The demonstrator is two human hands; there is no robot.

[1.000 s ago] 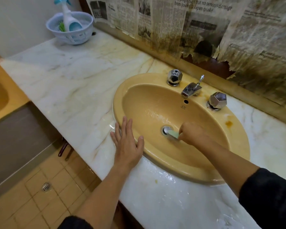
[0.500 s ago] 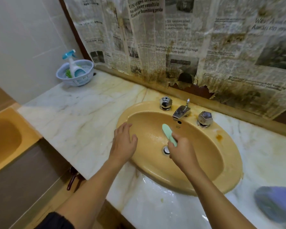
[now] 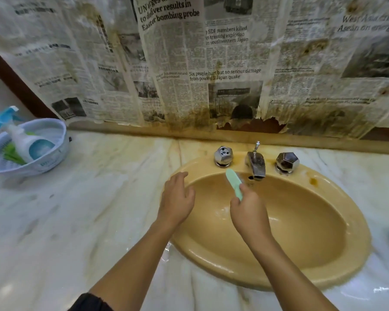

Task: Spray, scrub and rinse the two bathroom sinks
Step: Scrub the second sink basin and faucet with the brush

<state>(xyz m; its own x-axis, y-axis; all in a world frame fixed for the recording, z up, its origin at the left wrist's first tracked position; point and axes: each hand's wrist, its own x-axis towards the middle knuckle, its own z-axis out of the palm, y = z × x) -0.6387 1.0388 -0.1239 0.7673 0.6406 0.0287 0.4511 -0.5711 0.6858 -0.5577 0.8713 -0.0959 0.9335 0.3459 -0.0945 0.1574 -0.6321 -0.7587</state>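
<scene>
Sink (image 3: 301, 232), mustard yellow, sits sunk in the marble tabletop (image 3: 88, 221) below the faucet (image 3: 256, 164). My right hand (image 3: 249, 212) grips a green brush (image 3: 233, 182), its fingers curled round the handle; my left hand (image 3: 176, 198) hovers with relaxed fingers over the rim.

Stained newspaper (image 3: 211, 63) covers the wall above a marble counter (image 3: 88, 209).

An oval mustard-yellow sink (image 3: 301, 239) sits sunk in the marble worktop (image 3: 88, 209), wet and glossy, with a pale green scrub brush (image 3: 234, 184) raised over its back rim.
</scene>
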